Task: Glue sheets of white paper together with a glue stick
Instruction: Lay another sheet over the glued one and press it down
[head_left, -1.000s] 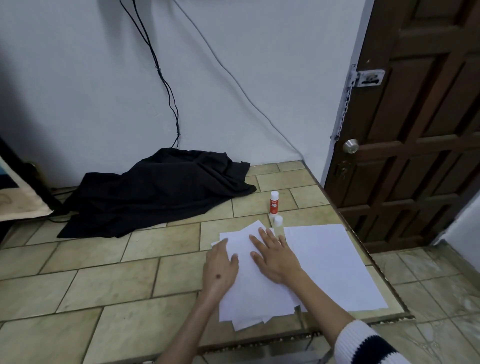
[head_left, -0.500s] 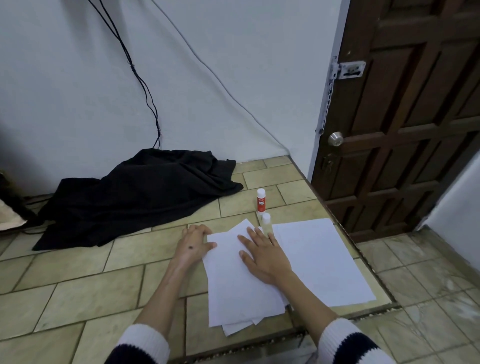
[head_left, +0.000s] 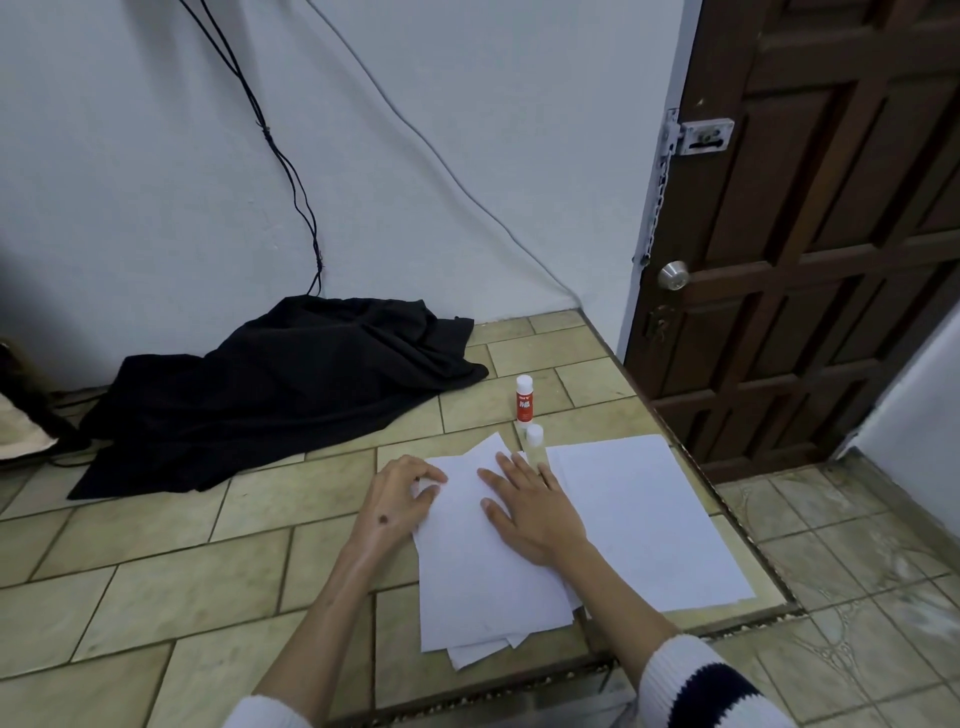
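**Paper stack pinned flat, its upper left corner being worked loose**

The paper stack (head_left: 483, 561) lies on the tiled ledge (head_left: 156, 571) right in front of the person, its long axis running away from them and leaning a little left, short edges near and far. Lower sheets poke out unevenly at the near end. The right hand (head_left: 530, 504) rests flat on the top sheet, fingers straight and spread, pressing it down. The left hand (head_left: 400, 493) sits at the stack's upper left corner with fingers curled; it seems to pinch the edge of a sheet, though I cannot quite see the contact.

Just beside the stack on the right lies a second white sheet (head_left: 644, 525), squarer to the ledge and close to its drop-off. Two glue sticks stand upright just beyond: a capped red-labelled one (head_left: 524, 399) and a paler one (head_left: 535, 440), touching the far edge of the papers.

The risks, as I judge them: lifting the corner may drag several sheets at once or crease it, the fanned sheets may bond crooked, and a stray sleeve could topple the nearer stick.
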